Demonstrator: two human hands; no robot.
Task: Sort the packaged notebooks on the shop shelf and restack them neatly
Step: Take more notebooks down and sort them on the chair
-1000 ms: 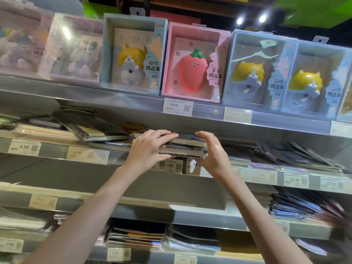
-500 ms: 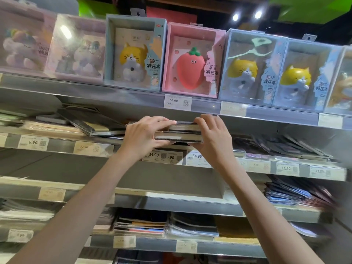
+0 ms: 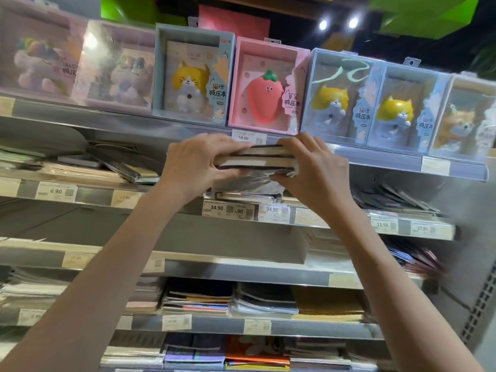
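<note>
A small stack of dark, plastic-wrapped notebooks (image 3: 261, 158) hangs just above the second shelf (image 3: 171, 190), at its middle. My left hand (image 3: 196, 163) grips the stack's left end, fingers over the top and thumb beneath. My right hand (image 3: 312, 167) grips its right end the same way. Loose wrapping sags under the stack. Below it, more wrapped notebooks (image 3: 249, 195) lie flat on the shelf behind the 34.90 price tags (image 3: 217, 208). A tilted dark notebook (image 3: 126, 165) leans on other stock to the left.
Boxed cat and strawberry notebooks (image 3: 264, 84) line the top shelf right above my hands. Fanned dark packs (image 3: 394, 196) lie at the second shelf's right. Lower shelves carry flat notebook piles (image 3: 198, 299). A perforated upright (image 3: 480, 299) stands at the right edge.
Both hands have lifted the notebook stack off the shelf, up to the level of the top shelf's price strip. My view has moved closer and tilted up.
</note>
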